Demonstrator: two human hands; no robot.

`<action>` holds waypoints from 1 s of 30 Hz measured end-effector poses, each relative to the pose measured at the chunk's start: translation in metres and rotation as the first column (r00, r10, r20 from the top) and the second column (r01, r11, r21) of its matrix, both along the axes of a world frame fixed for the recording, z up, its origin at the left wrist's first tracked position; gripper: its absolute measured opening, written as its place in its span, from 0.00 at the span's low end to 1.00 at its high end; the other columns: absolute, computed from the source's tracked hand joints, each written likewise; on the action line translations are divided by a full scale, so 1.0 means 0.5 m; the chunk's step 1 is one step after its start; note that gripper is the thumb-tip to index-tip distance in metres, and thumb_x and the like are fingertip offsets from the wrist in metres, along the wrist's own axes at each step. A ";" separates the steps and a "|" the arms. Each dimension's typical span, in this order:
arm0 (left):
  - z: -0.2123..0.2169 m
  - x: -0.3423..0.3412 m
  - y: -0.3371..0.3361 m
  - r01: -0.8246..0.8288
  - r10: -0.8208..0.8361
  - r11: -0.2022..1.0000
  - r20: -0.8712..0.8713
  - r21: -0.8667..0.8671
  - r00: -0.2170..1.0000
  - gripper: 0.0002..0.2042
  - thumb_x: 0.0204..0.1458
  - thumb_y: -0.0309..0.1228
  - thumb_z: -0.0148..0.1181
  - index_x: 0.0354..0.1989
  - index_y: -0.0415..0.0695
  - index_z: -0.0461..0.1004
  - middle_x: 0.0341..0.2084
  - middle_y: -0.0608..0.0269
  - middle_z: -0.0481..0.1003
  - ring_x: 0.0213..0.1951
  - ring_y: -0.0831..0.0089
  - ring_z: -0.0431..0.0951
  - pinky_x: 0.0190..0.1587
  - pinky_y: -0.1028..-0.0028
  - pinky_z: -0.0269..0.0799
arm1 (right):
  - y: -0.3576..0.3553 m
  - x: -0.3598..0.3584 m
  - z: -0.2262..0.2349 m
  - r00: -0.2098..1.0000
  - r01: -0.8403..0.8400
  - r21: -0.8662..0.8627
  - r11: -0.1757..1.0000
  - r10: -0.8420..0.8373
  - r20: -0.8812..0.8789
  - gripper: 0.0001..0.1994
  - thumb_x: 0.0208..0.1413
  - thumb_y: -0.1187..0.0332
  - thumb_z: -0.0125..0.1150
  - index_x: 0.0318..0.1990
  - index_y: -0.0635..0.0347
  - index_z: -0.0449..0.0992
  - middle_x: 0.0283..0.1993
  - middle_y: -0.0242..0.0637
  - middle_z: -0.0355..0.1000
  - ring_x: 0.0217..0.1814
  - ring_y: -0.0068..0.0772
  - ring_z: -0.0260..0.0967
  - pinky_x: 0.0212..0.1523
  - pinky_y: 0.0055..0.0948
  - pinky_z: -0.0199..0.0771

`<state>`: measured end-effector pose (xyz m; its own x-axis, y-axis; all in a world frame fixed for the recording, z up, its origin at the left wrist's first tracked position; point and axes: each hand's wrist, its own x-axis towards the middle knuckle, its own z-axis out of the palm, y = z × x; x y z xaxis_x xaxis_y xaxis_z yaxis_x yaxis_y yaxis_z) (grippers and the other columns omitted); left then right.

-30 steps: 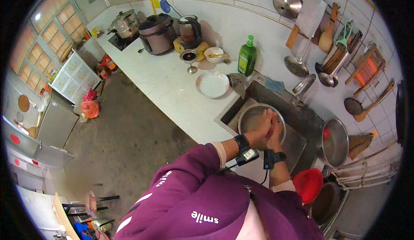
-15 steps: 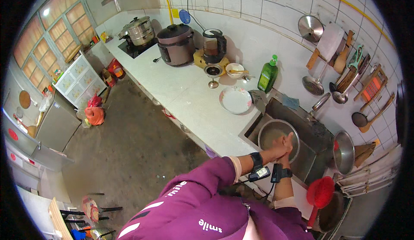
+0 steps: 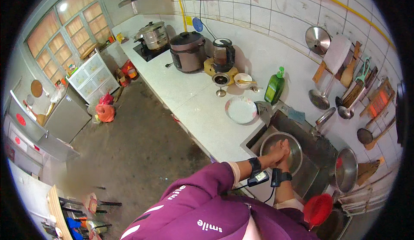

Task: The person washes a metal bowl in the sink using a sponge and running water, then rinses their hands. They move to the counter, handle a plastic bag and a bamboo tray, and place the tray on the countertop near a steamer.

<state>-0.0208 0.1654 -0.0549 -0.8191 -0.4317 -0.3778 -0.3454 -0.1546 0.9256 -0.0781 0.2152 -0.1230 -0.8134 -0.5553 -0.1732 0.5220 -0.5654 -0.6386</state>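
Observation:
Over the round metal basin (image 3: 296, 150) in the sink (image 3: 276, 125), my hands are pressed together palm to palm. The fingers of my left hand (image 3: 272, 155) look stretched out. My right hand (image 3: 283, 163) lies against it, and its fingers also appear extended, partly overlapped by the left. No object shows between them. Both wrists wear black bands with small devices. Beyond the basin, the metal faucet (image 3: 324, 117) rises at the sink's back edge.
Left of the sink, a floral-rimmed plate (image 3: 241, 110) lies on the counter near a green pump bottle (image 3: 274, 86). A second metal basin (image 3: 346, 170) leans at the right, above a red plastic colander (image 3: 318, 209). Ladles and a cleaver (image 3: 336, 53) hang on the wall.
My hands have shifted from a clasped, rubbing hold to palms laid together with the fingers straighter. The whole view has tilted slightly, so the room appears lower and farther right.

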 end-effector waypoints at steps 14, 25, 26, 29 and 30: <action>-0.083 -0.006 -0.020 -0.209 0.208 0.978 0.021 0.028 0.978 0.44 0.43 0.44 0.58 0.64 0.43 0.39 0.54 0.42 0.56 0.57 0.55 0.55 0.55 0.62 0.56 | -0.040 0.042 0.016 0.986 -0.156 0.182 0.971 0.144 0.082 0.18 0.56 0.49 0.44 0.42 0.53 0.63 0.35 0.34 0.65 0.36 0.33 0.64 0.36 0.35 0.67; -0.045 0.107 -0.136 -0.304 0.478 0.775 -0.201 0.554 0.855 0.24 0.47 0.46 0.56 0.46 0.41 0.62 0.35 0.56 0.69 0.34 0.71 0.71 0.36 0.73 0.68 | -0.123 0.112 -0.013 0.943 -0.274 0.049 0.961 0.278 -0.181 0.18 0.58 0.52 0.43 0.48 0.53 0.65 0.41 0.32 0.66 0.44 0.31 0.65 0.43 0.31 0.68; -0.030 0.123 -0.141 -0.293 0.493 0.759 -0.220 0.581 0.842 0.16 0.50 0.45 0.53 0.34 0.45 0.63 0.26 0.64 0.70 0.28 0.75 0.70 0.31 0.75 0.67 | -0.142 0.102 -0.024 0.964 -0.260 0.139 0.956 0.266 -0.028 0.17 0.58 0.53 0.44 0.46 0.54 0.66 0.41 0.33 0.66 0.44 0.32 0.65 0.44 0.32 0.68; 0.013 0.182 -0.178 -0.186 0.369 0.776 -0.194 0.603 0.909 0.14 0.54 0.45 0.47 0.35 0.46 0.65 0.25 0.66 0.69 0.26 0.75 0.68 0.23 0.72 0.63 | -0.183 0.102 -0.055 0.904 -0.378 0.125 0.917 0.395 -0.162 0.15 0.57 0.54 0.45 0.42 0.55 0.67 0.43 0.34 0.67 0.45 0.32 0.65 0.44 0.33 0.68; 0.024 0.201 -0.182 -0.208 0.396 0.746 -0.170 0.632 0.902 0.14 0.51 0.44 0.50 0.34 0.45 0.65 0.25 0.65 0.70 0.28 0.74 0.69 0.28 0.73 0.67 | -0.192 0.110 -0.058 0.903 -0.372 0.140 0.917 0.393 -0.172 0.15 0.57 0.54 0.45 0.42 0.55 0.66 0.43 0.34 0.67 0.44 0.32 0.65 0.44 0.32 0.68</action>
<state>0.0797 0.0743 -0.0429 -0.7918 -0.4444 -0.4191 0.0698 -0.7474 0.6607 -0.0230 0.1192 -0.1521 -0.5649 -0.8182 -0.1069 0.5462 -0.2737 -0.7917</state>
